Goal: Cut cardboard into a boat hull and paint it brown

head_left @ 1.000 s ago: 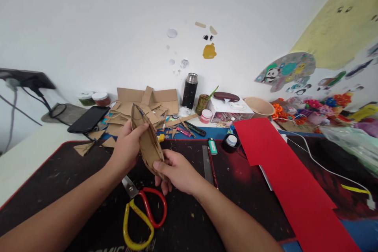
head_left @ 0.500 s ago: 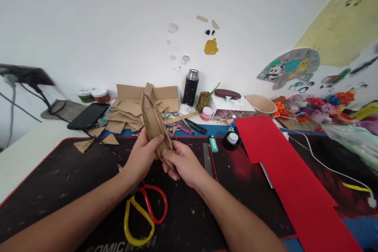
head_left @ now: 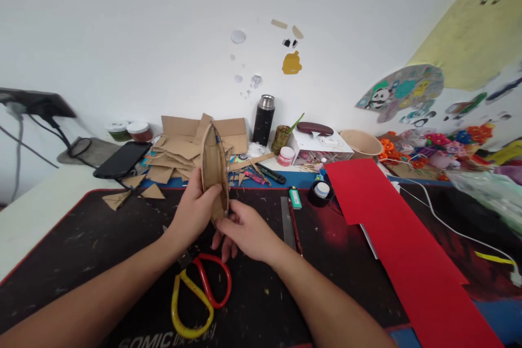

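Both hands hold a pointed, boat-shaped cardboard piece (head_left: pixel 212 166) with raised sides, tilted up above the dark mat. My left hand (head_left: pixel 193 201) grips its left side, thumb pressed inside the hollow. At the lower end my right hand (head_left: pixel 247 228) pinches the edge between thumb and fingers; some of its fingers are hidden behind the cardboard. Scissors (head_left: pixel 226 283) with one red and one yellow handle lie on the mat below my hands, their blades mostly covered by my left forearm.
Cardboard scraps (head_left: pixel 175 152) are heaped at the back left beside a phone (head_left: pixel 122 160). A black flask (head_left: pixel 263 122) stands at the wall. Right of my hands lie a metal ruler (head_left: pixel 287 223), a green lighter (head_left: pixel 294 197) and a long red sheet (head_left: pixel 399 239).
The cardboard piece has turned more upright, its hollow inside now facing me more. My right hand has shifted slightly left and down along its lower end.
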`<state>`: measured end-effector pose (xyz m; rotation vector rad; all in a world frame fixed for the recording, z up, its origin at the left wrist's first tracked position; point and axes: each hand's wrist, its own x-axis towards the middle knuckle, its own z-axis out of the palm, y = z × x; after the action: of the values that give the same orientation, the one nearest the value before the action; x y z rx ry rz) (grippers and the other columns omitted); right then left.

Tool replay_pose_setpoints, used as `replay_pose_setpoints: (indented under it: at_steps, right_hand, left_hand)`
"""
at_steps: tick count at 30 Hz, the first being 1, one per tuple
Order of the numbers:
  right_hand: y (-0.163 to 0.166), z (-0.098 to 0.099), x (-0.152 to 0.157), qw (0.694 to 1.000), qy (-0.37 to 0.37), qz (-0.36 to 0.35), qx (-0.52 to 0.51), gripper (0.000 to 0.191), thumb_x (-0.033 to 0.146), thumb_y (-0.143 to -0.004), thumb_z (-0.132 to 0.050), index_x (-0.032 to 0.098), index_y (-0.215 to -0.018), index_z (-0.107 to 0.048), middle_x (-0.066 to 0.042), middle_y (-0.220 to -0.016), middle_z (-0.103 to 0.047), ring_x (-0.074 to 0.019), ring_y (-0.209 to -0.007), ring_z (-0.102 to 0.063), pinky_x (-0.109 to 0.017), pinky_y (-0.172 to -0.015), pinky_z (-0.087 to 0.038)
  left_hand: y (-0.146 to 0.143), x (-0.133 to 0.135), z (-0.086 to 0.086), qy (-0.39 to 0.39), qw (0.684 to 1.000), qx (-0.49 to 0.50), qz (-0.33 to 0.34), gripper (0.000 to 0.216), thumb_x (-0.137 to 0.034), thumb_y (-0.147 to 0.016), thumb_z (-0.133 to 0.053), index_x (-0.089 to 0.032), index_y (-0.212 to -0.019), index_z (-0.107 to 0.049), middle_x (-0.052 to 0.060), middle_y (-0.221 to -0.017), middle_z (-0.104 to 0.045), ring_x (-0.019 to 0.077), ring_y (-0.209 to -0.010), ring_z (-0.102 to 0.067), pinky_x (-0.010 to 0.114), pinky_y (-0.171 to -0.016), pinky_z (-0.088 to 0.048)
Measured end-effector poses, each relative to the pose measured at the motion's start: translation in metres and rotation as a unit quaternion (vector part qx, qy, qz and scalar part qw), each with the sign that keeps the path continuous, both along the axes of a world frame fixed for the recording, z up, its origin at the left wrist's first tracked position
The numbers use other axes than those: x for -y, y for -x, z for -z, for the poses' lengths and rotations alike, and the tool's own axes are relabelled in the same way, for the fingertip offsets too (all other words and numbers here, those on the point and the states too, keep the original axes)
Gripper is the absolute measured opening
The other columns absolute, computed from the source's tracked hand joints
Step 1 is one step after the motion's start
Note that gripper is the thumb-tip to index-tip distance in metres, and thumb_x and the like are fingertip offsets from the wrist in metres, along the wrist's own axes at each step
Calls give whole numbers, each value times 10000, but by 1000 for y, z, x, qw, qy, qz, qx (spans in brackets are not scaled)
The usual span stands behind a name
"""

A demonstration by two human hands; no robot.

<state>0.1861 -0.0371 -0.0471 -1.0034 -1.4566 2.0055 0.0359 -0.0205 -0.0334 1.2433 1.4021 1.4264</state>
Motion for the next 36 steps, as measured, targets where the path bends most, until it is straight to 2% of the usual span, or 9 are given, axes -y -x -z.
replay_pose_setpoints:
  at_steps: [5,9,13,18,27,32,36]
  right_hand:
    - [1,1,3,999,-18,-6,31,125,272,-1056,-619,226,-1070,-503,53,-675,-704,-114,-421,-634,-180,-402,-424]
    - [1,0,7,994,-73,13,77,112,231,-992,-658,226,-1016,-549,34,-694,-707,-133,-472,-657,-199,-417,-438]
    - [1,-8,11,972,-162,30,168,116,240,-937,-704,212,-995,-607,-22,-780,-759,-168,-565,-711,-233,-511,-486]
    - [0,-18,13,937,-242,30,248,156,290,-913,-712,194,-1027,-665,-58,-868,-788,-200,-683,-747,-251,-587,-486]
    - [3,-21,15,904,-286,34,315,268,351,-925,-661,147,-1093,-707,-121,-903,-800,-243,-717,-729,-290,-563,-412]
    - [7,-21,16,895,-296,29,333,286,328,-952,-641,121,-1141,-700,-166,-980,-813,-299,-832,-770,-322,-619,-451]
    - [10,-18,18,887,-304,23,348,325,335,-970,-636,93,-1181,-687,-210,-1068,-811,-340,-913,-792,-358,-699,-516]
  left_hand:
    - [-2,3,0,14,1000,18,5,307,-412,-873,-716,-262,-1136,-665,5,-964,-698,241,-894,-642,326,-773,-508]
    - [-3,6,0,52,997,57,7,353,-494,-890,-725,-282,-1166,-668,-8,-910,-710,223,-776,-645,311,-688,-511]
    - [-4,6,3,63,994,87,-4,420,-546,-872,-755,-272,-1181,-680,-3,-911,-727,222,-771,-670,309,-673,-521]
    - [-8,6,4,82,991,107,-23,414,-548,-826,-790,-250,-1100,-700,-2,-884,-740,220,-790,-691,302,-691,-533]
    - [-13,9,-1,94,985,134,-48,528,-584,-737,-841,-236,-1108,-703,-5,-855,-734,199,-718,-666,293,-641,-537]
    - [-15,11,-1,73,991,105,-43,473,-602,-783,-808,-234,-1061,-701,2,-853,-727,213,-740,-669,316,-678,-547]
    - [-16,12,-1,49,996,53,-52,429,-579,-833,-755,-229,-1076,-713,10,-847,-715,255,-846,-690,356,-781,-559]
